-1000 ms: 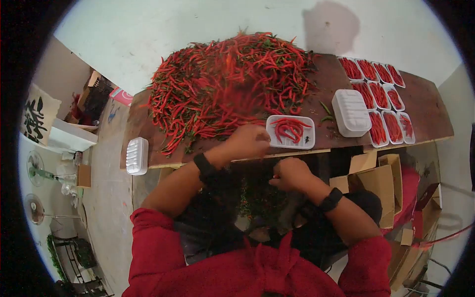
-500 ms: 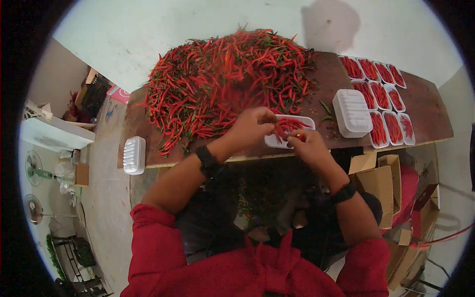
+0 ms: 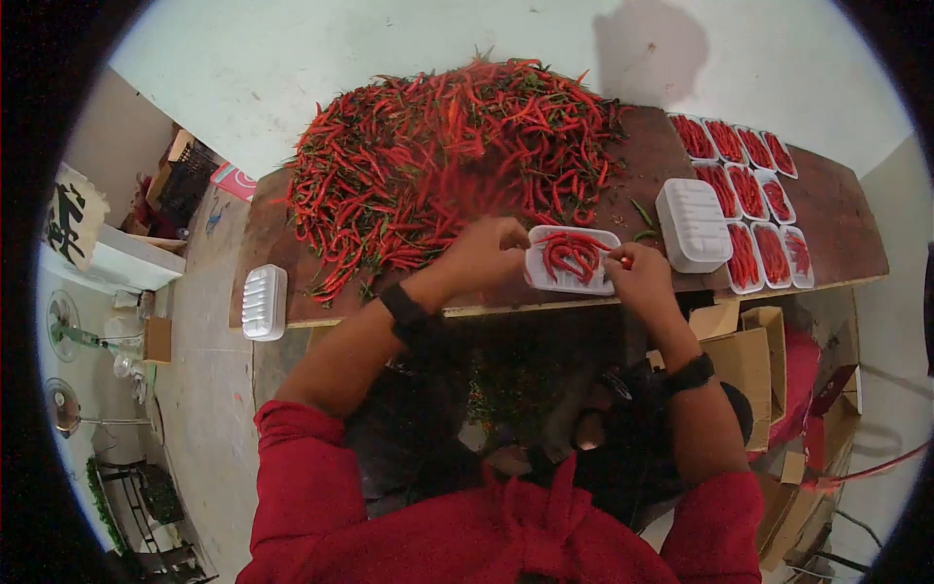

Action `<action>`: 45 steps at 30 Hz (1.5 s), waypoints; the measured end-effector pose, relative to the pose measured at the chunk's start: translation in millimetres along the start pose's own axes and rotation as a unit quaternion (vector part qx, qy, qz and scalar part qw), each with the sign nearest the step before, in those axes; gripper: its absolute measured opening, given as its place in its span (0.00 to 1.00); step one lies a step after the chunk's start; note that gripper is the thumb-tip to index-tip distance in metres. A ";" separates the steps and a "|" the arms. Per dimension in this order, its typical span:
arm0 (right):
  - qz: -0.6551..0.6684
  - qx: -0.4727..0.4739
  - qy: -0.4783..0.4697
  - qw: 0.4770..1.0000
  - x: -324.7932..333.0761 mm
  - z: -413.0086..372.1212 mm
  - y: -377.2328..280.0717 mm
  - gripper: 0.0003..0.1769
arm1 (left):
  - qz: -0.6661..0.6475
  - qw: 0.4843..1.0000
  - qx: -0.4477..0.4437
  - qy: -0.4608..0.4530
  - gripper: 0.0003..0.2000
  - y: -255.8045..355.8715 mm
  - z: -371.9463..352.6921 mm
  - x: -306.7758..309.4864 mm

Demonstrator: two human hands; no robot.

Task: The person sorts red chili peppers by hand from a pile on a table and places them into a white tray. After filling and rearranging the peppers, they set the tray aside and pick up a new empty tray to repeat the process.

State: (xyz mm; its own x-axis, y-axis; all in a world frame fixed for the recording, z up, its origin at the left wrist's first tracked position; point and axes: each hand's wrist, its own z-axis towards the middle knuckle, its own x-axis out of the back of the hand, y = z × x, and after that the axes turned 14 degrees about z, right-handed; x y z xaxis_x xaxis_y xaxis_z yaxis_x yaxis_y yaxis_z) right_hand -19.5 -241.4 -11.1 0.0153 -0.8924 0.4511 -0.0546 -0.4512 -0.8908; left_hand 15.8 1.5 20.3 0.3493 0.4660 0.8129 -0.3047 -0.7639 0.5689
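A white foam tray (image 3: 533, 274) lies near the table's front edge, with several red chili peppers (image 3: 571, 255) curved inside it. At its left rim is my left hand (image 3: 484, 255), fingers bent and closed on the tray's edge. My right hand (image 3: 642, 280) is at the tray's right end, thumb and fingers pinched around a red chili pepper, of which only a small bit (image 3: 626, 261) shows. Behind the tray and to the left rises a large pile of red chilies (image 3: 409, 175) with green stems mixed in.
A stack of white trays (image 3: 693, 229) stands upside down to the right. Beyond it, rows of filled trays (image 3: 747, 190) line the table's right side. Another white tray stack (image 3: 264, 304) sits at the left corner. Green chilies (image 3: 643, 222) lie behind my right hand. Cardboard boxes (image 3: 744, 375) stand below.
My left hand has moved left from above the chilies to the tray's left rim. My right hand has shifted right, to the tray's right end. The chilies in the tray are now uncovered.
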 end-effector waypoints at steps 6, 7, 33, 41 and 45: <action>-0.107 -0.005 0.083 0.991 10.2 4.2 40.1 0.17 | 0.103 0.993 -0.045 -0.044 0.13 -36.7 -2.6 -14.6; -0.123 0.005 0.092 0.988 9.2 6.1 47.5 0.17 | 0.103 0.992 -0.050 -0.043 0.13 -35.4 -4.2 -13.6; -0.024 -0.113 0.030 0.993 -4.5 12.7 40.8 0.18 | 0.095 0.991 -0.030 -0.084 0.12 -37.9 -14.0 -28.6; 0.124 -0.112 0.056 0.984 -10.0 21.3 60.3 0.13 | 0.100 0.992 -0.047 -0.065 0.12 -55.9 -9.2 -35.7; 0.158 -0.102 0.105 0.977 16.0 9.4 20.0 0.13 | 0.076 0.993 -0.024 -0.085 0.13 -24.0 -17.3 -19.3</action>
State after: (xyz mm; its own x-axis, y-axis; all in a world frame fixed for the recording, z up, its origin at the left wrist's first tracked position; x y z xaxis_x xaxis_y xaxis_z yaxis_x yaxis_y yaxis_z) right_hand -11.0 -264.8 -22.2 -0.2381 -0.9553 0.1755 -0.2216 -0.1225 -0.9674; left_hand 1.1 18.6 -6.9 0.4392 0.2619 0.8594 -0.4062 -0.7953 0.4500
